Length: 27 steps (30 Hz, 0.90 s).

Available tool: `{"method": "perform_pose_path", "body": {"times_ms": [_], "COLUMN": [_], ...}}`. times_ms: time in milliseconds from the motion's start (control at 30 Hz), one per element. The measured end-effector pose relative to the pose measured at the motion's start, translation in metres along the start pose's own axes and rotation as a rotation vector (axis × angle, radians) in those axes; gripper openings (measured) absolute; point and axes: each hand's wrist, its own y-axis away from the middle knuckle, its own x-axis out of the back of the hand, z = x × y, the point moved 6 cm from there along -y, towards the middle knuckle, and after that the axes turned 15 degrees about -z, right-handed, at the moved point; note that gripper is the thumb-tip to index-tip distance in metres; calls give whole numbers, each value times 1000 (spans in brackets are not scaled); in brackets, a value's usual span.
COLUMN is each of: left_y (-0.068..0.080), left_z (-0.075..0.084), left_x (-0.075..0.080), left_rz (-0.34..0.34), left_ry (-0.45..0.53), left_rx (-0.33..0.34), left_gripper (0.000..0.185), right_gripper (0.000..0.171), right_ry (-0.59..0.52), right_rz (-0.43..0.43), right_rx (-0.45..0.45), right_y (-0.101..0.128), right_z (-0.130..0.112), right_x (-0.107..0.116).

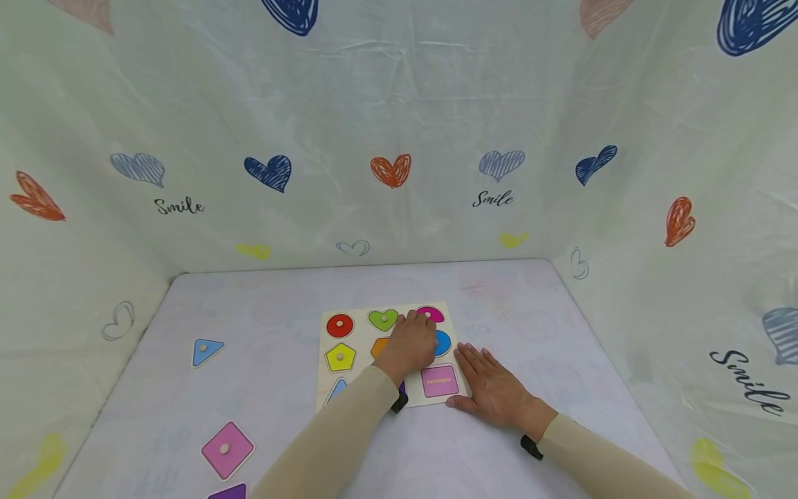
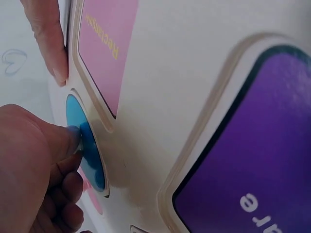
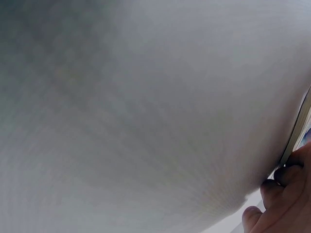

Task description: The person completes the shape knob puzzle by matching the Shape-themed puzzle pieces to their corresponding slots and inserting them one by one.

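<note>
R hand (image 1: 492, 391) flat, fingers spread, bracing puzzle board (image 1: 358, 333) at its right edge. L hand (image 1: 408, 343) pinches knob of blue circle piece (image 2: 86, 145), mid-right on board. I'd lift straight up, keep board pinned.

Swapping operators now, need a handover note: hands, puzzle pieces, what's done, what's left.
Left hand: over the puzzle board, fingers pinching the knob of the blue round piece in its recess.
Right hand: flat on the table, fingers against the board's right edge, steadying it.
Done: red circle, green heart, yellow pentagon and the magenta piece sit in the board.
Left: the pink rectangle slot is empty. Loose on the table: blue triangle, pink square, purple piece.
</note>
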Motion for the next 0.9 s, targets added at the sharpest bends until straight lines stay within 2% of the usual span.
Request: {"method": "perform_pose_path", "body": {"times_ms": [267, 467, 733, 900], "left_y": [-1, -1, 1, -1], "left_z": [0, 2, 1, 2], "left_x": [1, 2, 4, 2], "left_rz": [-21, -25, -26, -6], "left_ry": [24, 6, -27, -34], "left_rx": [14, -5, 6, -5], "left_gripper": [52, 49, 50, 46], "right_gripper": [101, 100, 100, 99], "right_ry": [7, 12, 19, 16], "right_rz": [2, 6, 10, 8], "right_rx": [2, 13, 23, 17], "right_y": [0, 1, 1, 2], "right_z": [0, -1, -1, -1], "right_x": [1, 2, 2, 2]}}
